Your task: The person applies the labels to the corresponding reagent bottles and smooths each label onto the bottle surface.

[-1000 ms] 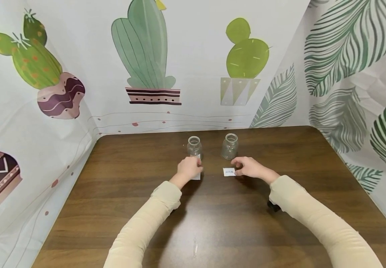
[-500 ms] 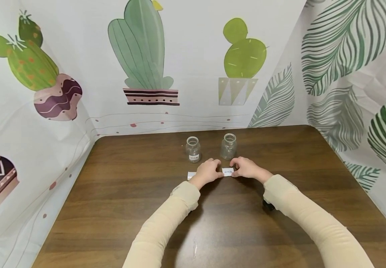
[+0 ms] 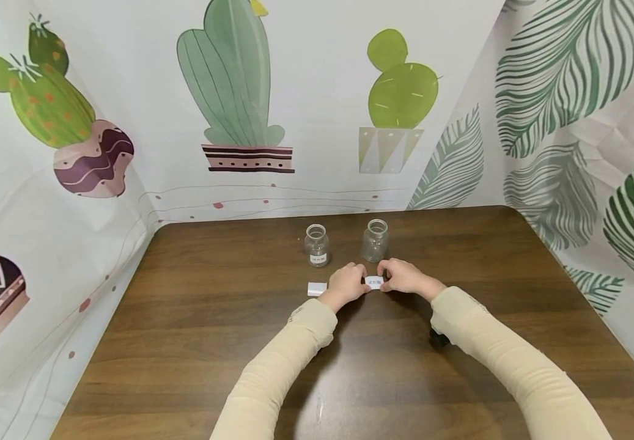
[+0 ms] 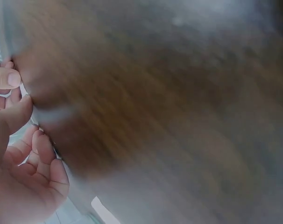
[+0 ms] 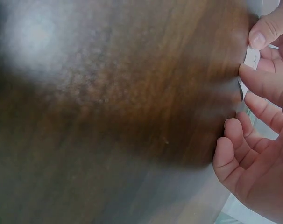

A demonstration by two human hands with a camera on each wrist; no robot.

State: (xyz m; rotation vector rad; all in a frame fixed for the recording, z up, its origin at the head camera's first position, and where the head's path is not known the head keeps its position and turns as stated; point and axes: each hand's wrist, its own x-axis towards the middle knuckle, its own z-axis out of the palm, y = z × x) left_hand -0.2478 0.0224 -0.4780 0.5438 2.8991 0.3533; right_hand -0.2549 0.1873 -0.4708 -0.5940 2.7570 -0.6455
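A small white paper label [image 3: 374, 282] with dark written characters lies between my two hands, close above or on the table. My left hand [image 3: 348, 282] pinches its left edge between thumb and fingers, and my right hand [image 3: 403, 277] grips the right edge likewise. In the right wrist view the label [image 5: 251, 59] shows as a narrow white strip between the two thumbs. Just behind the hands stands an upright clear glass jar [image 3: 375, 241] with no label visible. To its left is another glass jar [image 3: 317, 247], bearing a white label [image 3: 319, 259] low on its front.
A second white paper piece [image 3: 317, 289] lies on the brown wooden table [image 3: 212, 330], left of my left hand. The table's back edge runs just behind both jars, against a white cloth [image 3: 328, 79] printed with cacti and leaves.
My left hand has moved right, away from the white paper piece before the left jar, to the label's left edge. My right hand has stayed at the label's right edge.
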